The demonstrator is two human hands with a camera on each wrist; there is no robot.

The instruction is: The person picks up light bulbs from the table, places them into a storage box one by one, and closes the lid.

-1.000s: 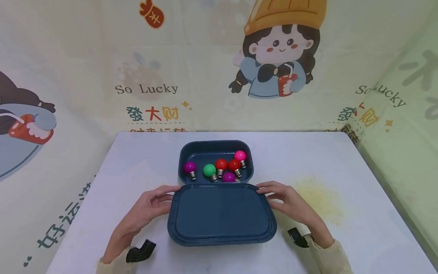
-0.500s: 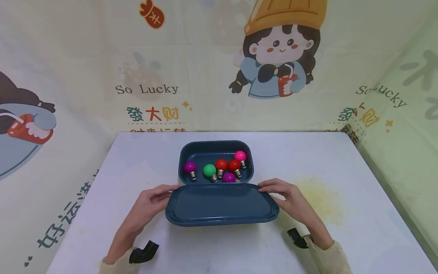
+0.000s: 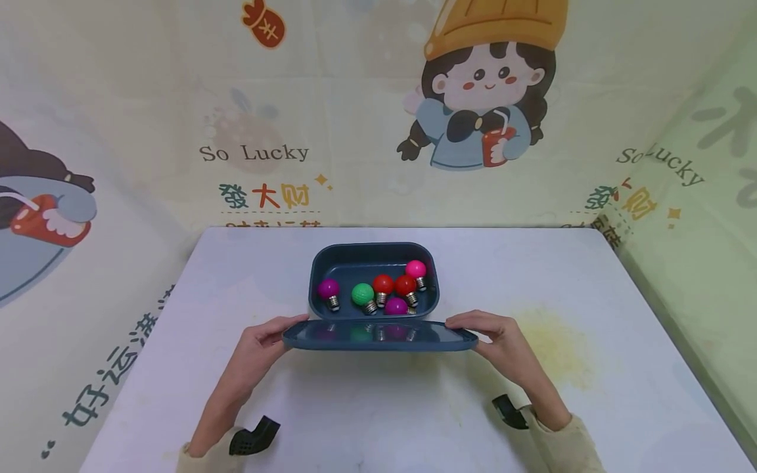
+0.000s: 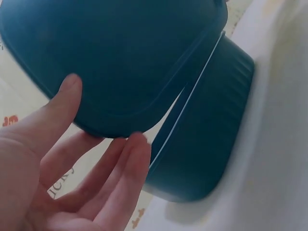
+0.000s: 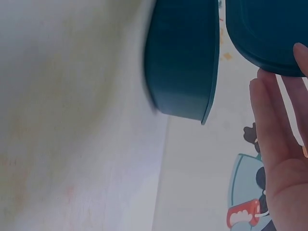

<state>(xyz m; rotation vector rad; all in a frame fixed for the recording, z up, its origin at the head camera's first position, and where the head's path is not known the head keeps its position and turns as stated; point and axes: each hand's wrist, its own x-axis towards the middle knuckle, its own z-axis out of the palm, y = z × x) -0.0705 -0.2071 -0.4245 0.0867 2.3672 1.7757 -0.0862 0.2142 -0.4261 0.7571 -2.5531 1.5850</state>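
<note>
A dark blue lid is held tilted in the air, seen nearly edge-on in the head view. My left hand pinches its left end, thumb on the near face and fingers at the rim in the left wrist view. At the right end my right hand pinches it too. Just beyond the lid stands an uncovered dark blue box. Inside lie several round coloured bulbs with metal screw bases: a purple bulb on the left, a green bulb, red ones and a pink bulb.
The white table carries the box near its middle. A yellowish stain marks its right side. Behind and beside it hangs a printed cream cloth with cartoon figures and lettering.
The lid has tilted: its near edge has risen, so its broad face has narrowed to a thin strip. Both hands keep hold of its ends. Box and bulbs stay put.
</note>
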